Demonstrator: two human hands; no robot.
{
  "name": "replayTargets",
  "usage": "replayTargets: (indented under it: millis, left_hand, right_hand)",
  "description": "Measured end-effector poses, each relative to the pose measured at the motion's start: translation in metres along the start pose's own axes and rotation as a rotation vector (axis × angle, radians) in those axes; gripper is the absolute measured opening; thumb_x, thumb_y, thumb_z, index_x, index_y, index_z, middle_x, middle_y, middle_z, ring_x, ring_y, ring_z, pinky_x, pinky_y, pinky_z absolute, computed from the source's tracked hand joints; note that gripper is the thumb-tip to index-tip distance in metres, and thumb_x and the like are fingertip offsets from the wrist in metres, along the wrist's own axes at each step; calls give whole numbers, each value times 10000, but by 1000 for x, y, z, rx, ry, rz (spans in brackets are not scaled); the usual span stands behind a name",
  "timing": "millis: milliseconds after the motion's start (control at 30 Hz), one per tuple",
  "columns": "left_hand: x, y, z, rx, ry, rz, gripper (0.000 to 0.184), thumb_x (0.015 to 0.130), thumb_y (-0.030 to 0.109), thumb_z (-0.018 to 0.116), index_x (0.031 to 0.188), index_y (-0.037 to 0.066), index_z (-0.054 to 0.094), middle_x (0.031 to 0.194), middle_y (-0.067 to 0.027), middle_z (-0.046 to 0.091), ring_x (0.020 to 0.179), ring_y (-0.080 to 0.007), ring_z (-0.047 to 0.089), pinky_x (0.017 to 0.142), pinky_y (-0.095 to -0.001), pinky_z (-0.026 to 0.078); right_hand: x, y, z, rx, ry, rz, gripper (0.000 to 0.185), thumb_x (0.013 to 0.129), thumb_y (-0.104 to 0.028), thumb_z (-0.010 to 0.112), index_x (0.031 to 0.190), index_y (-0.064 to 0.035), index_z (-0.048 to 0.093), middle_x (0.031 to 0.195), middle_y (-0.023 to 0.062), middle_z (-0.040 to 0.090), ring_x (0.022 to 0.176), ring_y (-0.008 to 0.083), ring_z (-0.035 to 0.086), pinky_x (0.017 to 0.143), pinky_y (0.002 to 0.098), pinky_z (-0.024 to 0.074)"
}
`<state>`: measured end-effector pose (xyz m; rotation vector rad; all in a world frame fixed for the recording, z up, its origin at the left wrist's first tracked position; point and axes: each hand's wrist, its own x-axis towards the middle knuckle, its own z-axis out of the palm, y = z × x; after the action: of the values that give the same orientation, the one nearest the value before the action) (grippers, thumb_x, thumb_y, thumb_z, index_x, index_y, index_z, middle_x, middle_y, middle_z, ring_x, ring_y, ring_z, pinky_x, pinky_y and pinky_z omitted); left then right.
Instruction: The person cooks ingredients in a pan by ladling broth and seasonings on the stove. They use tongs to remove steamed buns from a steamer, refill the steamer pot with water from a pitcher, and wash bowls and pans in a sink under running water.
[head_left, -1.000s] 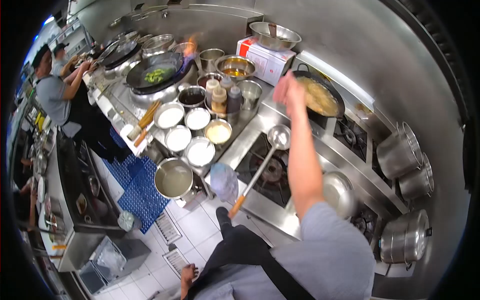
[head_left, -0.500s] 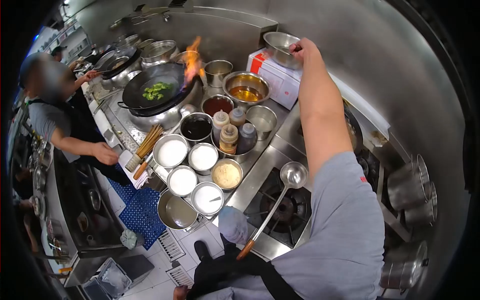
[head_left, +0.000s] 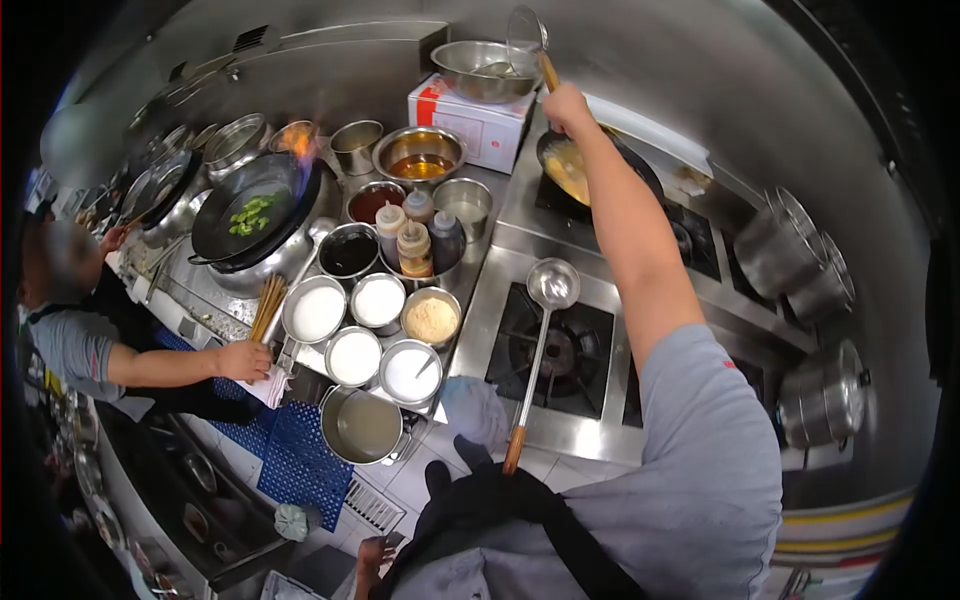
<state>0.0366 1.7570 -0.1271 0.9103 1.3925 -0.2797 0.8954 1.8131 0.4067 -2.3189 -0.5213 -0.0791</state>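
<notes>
Forward, right hand [head_left: 568, 110] round handle [head_left: 548, 72]

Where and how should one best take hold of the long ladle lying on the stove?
Probably take the ladle by its wooden end, from the front of the stove: that end juts past the front edge, while the metal shaft crosses the burner and the bowl lies at the far end.

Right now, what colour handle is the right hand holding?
Orange-brown handle, best in the head view.
</notes>
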Motion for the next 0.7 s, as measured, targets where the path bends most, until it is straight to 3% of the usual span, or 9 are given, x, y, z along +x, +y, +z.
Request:
replayTargets:
  millis: [67,167,233,300,333,400,467,600,700]
  left_hand:
    - [-5,15,-11,-20,-24,62,276,943,268,507,1076,47,605,890,-84,696,750,-208,688,572,-305,527]
    - [7,14,-31,5,-100,58,282,930,258,523,1094,41,598,902,-94,693,769,-219,688,588,-313,528]
    - [23,9,-43,51,-147,32,289,921,250,533,1105,37,592,911,-101,691,781,-226,688,599,-318,529]
    - [35,-1,-54,94,-183,-2,297,912,243,543,1117,32,587,919,-108,688,794,-233,688,610,-323,530]
    - [38,0,-56,115,-199,-14,302,908,240,549,1123,30,585,923,-111,687,800,-237,688,615,-326,530]
    - [48,-4,-65,140,-216,-39,314,899,232,559,1135,26,580,931,-118,685,813,-244,688,626,-331,531]
    - [55,-5,-70,162,-226,-52,327,890,225,570,1147,22,574,940,-125,683,826,-251,688,637,-336,532]
    - [70,7,-70,192,-238,-50,358,873,211,590,1170,13,564,956,-139,678,851,-265,688,658,-347,534]
    - [76,20,-66,197,-244,-36,384,859,200,606,1188,7,556,969,-149,675,870,-275,688,675,-355,535]
  right_hand:
    - [-27,2,-20,81,44,-22,190,739,-60,535,720,93,648,618,216,628,545,306,660,478,413,476]
    - [-51,37,-43,268,25,38,188,732,-42,513,671,101,619,607,212,619,543,313,658,476,419,472]
    - [-94,62,-59,274,65,63,199,749,-59,517,770,118,606,676,253,640,598,349,674,519,432,497]
    - [-141,88,-67,-166,308,-73,263,812,-43,452,1023,67,564,714,228,600,499,254,586,430,386,417]
    - [-118,151,-55,-385,511,-297,287,817,-53,446,1060,38,569,720,213,618,494,259,590,445,384,441]
    - [-185,136,-84,-147,234,53,319,832,-64,451,1112,29,574,700,150,609,482,226,572,416,366,424]
    - [-218,137,-97,49,148,246,304,799,-84,505,1057,57,579,847,286,659,690,377,682,620,446,529]
    - [-244,156,-84,71,184,231,286,806,-83,497,1041,46,599,813,263,657,657,344,679,580,435,520]
    - [-235,155,-75,59,236,49,279,818,-70,483,1052,10,612,716,213,640,561,305,654,493,414,490]
